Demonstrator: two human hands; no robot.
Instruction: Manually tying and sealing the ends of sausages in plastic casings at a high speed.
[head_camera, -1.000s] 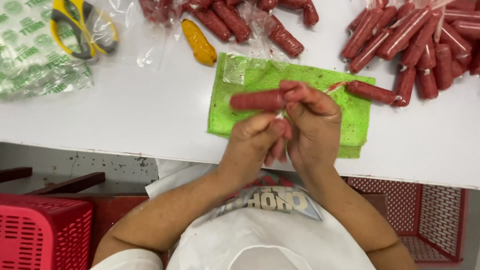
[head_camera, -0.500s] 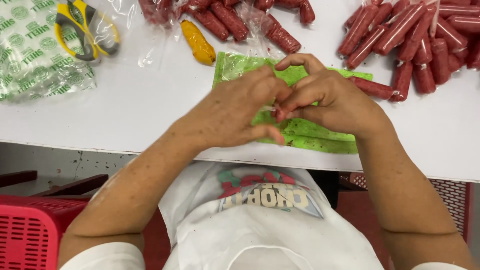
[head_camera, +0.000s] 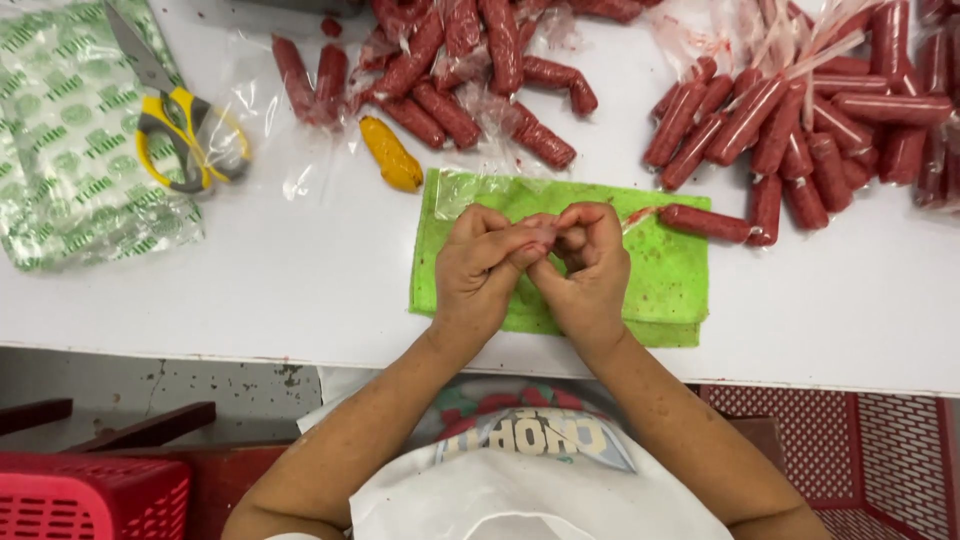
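My left hand (head_camera: 483, 268) and my right hand (head_camera: 592, 262) meet fingertip to fingertip over a green cloth (head_camera: 668, 290) on the white table (head_camera: 250, 290). Both are pinched on a small pinkish, plastic-wrapped sausage (head_camera: 543, 234), which the fingers almost wholly hide. Another red wrapped sausage (head_camera: 706, 222) lies on the cloth's right edge, its twisted plastic end pointing at my right hand. A clear plastic sheet (head_camera: 455, 187) covers the cloth's far left corner.
Red sausages in clear bags are heaped at the far middle (head_camera: 470, 80) and far right (head_camera: 800, 120). A yellow-orange piece (head_camera: 390, 155), yellow-handled scissors (head_camera: 175, 130) and green-printed bags (head_camera: 60, 170) lie to the left. Red baskets (head_camera: 90, 495) stand below the table edge.
A second ago both hands held a full red sausage in plain sight near the cloth's front. They moved forward and closed together over it, so it is barely visible now.
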